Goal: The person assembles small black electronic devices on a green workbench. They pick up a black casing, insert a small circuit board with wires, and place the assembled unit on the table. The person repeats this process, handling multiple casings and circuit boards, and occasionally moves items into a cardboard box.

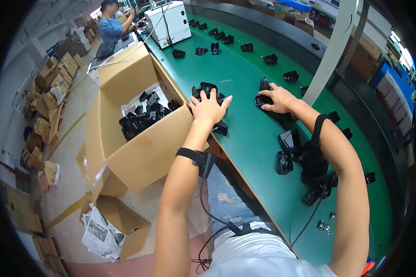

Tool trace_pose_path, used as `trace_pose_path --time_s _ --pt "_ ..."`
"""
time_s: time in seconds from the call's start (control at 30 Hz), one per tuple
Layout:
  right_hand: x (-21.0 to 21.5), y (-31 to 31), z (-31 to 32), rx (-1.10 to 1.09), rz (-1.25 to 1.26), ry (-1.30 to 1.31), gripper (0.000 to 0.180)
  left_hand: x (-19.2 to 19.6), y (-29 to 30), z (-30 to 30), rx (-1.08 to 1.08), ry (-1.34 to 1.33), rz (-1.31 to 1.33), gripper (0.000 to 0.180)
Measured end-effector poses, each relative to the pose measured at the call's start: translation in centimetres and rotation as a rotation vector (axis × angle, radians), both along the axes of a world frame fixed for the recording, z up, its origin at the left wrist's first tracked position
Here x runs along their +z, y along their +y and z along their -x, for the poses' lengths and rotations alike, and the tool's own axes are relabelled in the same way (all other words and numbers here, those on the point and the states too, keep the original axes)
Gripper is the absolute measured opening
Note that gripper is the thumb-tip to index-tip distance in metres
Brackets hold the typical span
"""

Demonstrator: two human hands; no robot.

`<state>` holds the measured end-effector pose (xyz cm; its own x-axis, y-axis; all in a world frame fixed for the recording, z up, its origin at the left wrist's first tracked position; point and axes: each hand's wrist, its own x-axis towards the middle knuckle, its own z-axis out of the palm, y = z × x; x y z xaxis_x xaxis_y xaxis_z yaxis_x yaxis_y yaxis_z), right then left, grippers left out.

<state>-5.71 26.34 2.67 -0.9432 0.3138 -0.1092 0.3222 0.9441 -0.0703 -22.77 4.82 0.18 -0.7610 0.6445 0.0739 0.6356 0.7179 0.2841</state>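
Observation:
My left hand (209, 107) lies palm down on a cluster of black plastic parts (207, 88) at the near edge of the green conveyor belt (245, 138), fingers curled around them. Farther right, my right hand (277, 98) grips another black plastic part (263, 93) that rests on the belt. Both wrists wear black straps with cables. An open cardboard box (138, 143) holding several more black parts (143, 115) stands just left of my left hand, against the belt's edge.
More black parts lie scattered along the belt, some near my right elbow (289, 150) and some far up it (217, 39). A white machine (171, 23) stands at the belt's far end, with a person (111, 25) beside it. Flattened cartons (46, 111) litter the floor.

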Motion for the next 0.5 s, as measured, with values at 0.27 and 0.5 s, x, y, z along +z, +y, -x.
trace_pose_path --time_s 0.27,0.5 --pt "-1.0 0.6 -2.3 0.028 0.097 0.170 0.061 -2.0 0.5 -1.9 0.006 0.113 -0.157 0.070" --pt "-1.3 0.1 -4.9 0.073 0.099 0.232 0.061 -1.2 1.9 -5.4 -0.019 0.036 -0.090 0.062"
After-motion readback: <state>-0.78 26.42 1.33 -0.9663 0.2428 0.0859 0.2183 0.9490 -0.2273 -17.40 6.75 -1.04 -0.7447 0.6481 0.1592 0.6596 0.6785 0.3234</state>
